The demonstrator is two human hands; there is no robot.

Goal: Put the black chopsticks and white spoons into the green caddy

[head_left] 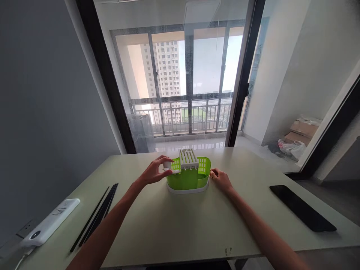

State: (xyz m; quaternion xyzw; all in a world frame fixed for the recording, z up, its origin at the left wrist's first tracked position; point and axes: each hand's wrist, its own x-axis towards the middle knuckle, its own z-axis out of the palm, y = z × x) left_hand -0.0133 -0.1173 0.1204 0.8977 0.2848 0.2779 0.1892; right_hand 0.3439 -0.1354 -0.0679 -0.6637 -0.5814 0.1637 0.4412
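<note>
Left hand [154, 171] pinches a white plastic piece [167, 165] | green utensil caddy [185, 180] just right of that pinch (white slotted rack [188, 156] atop) | right hand [221, 180] curled at caddy's opposite end, apparently bracing; cannot tell whether gripping

Apparent high-rise home: beyond the tabletop's far edge [140, 159], a glass door [239, 93] fronts a balcony [177, 144] facing a tower block [165, 63].
</note>
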